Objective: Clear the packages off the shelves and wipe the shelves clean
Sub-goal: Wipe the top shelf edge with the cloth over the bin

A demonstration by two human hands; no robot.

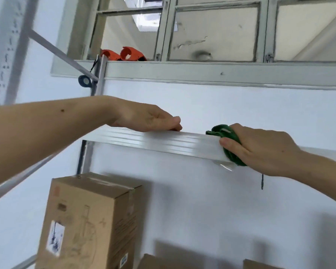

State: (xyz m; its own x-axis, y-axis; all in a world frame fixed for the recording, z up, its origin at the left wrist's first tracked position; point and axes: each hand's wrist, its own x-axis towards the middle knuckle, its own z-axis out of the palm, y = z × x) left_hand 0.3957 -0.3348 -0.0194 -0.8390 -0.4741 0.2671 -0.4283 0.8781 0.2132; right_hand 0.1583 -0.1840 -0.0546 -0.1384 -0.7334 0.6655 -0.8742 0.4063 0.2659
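Mid-frame, the right hand [264, 150] clamps a green cloth [228, 141] against the shelf [153, 140] edge. The left hand [147, 119] lies flat on top, holding nothing. A box [89, 220] stands lower left.

Open wall space lies below the shelf edge [153, 141], apparently clear right of the tall cardboard box [87, 220].
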